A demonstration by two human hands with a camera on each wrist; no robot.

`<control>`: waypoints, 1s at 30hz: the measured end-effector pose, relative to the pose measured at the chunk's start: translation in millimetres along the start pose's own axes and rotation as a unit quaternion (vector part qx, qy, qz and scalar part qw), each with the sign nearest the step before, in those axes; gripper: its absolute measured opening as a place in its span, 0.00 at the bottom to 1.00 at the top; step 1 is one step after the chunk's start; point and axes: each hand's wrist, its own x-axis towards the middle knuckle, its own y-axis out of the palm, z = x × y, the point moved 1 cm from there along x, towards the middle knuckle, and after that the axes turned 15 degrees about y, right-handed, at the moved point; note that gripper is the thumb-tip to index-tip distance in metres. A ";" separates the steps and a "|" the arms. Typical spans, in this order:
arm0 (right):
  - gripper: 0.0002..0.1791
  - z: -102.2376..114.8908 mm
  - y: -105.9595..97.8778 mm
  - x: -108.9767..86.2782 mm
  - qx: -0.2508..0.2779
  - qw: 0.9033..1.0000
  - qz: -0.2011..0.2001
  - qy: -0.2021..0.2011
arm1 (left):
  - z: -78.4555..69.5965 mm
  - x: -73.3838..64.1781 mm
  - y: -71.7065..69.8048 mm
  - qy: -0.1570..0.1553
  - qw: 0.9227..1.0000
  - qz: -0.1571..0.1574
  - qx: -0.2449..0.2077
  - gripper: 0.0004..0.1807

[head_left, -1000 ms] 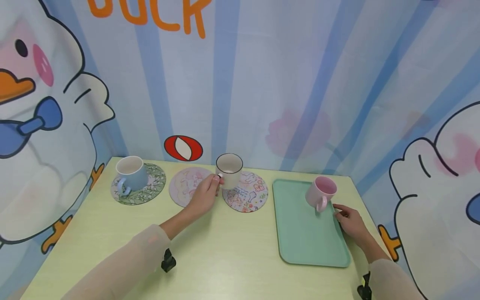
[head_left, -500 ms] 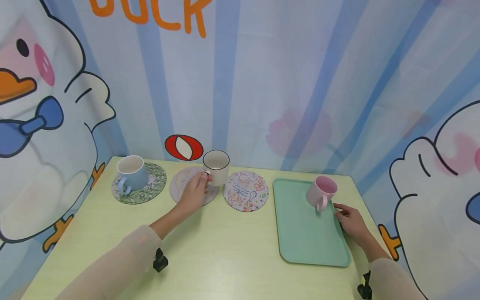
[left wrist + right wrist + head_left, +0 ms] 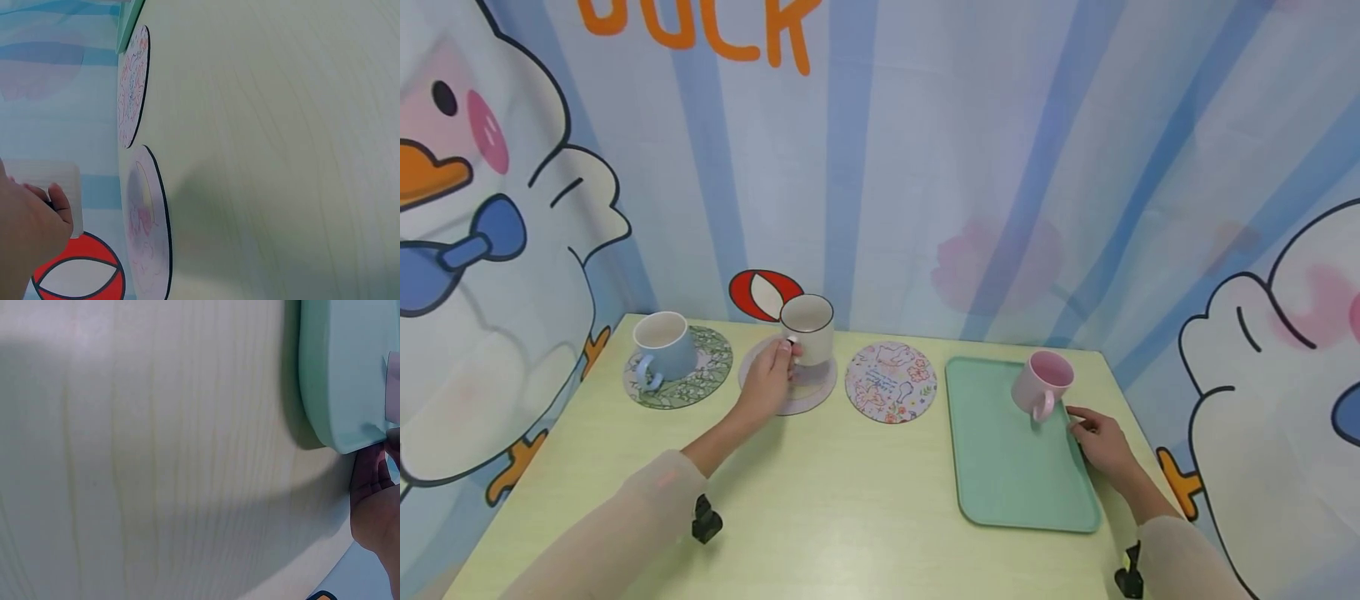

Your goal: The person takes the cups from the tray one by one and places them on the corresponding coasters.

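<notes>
"One white mug [image 3: 814, 337] in the air, above the pale coaster [image 3: 805, 403]. Left hand [image 3: 766, 382] has it by the handle."

"Touching the coaster?"

"No. Left wrist view: a gap under the base, shade on the coaster. Mug looks upright."

"And the right hand [image 3: 1105, 450]?"

"At the right-hand edge of the tray [image 3: 1022, 487], near the pink mug [image 3: 1037, 390] standing there. Whether the fingers pinch the rim or merely rest against it, can't tell."

"If the mug is meant for that coaster, how would you do it well?"

"Level first. The grasp is all on one side, so I'd expect the mug to tip away from the handle if it slackens. Then straight down over the middle, base flat. No sliding: a scraping base would probably drag so thin a coaster."

"Neighbours?"

"Floral coaster [image 3: 891, 383] just beside, on one side. On the other, the green coaster [image 3: 713, 354], carrying the blue mug [image 3: 676, 354]. Knuckles are on that side; give them room."

"When to let go?"

"Once the base sits flat, I'd say. Draw the fingers clear of the handle so none hooks it. Right hand best quiet; a tug on the tray could jog the pink mug."
</notes>
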 end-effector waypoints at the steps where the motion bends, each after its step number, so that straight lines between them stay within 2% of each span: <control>1: 0.26 0.3 -0.1 -0.2 -0.001 1.000 0.000 0.000 | 0.6 -0.7 -1.0 -0.001 1.000 -0.002 -0.004 0.20; 7: 0.26 1.4 0.1 -1.2 -0.002 1.000 0.001 0.000 | 0.5 -3.4 -6.7 -0.014 1.000 -0.014 0.012 0.20; 11: 0.26 0.2 0.6 -0.3 -0.002 1.000 0.000 0.003 | 6.1 -4.9 -9.8 -0.026 0.999 -0.020 0.013 0.20; 12: 0.26 -0.3 0.6 0.1 -0.002 1.000 0.000 0.004 | 11.8 -5.1 -10.4 -0.024 0.999 -0.024 0.014 0.20; 19: 0.26 -1.8 -0.5 0.9 -0.001 1.000 -0.003 0.002 | 20.1 -12.0 -15.5 -0.011 0.998 -0.039 0.042 0.20; 30: 0.26 1.0 0.1 -3.6 0.002 1.000 -0.001 0.006 | 38.3 -21.3 -18.0 -0.028 0.996 -0.047 0.066 0.21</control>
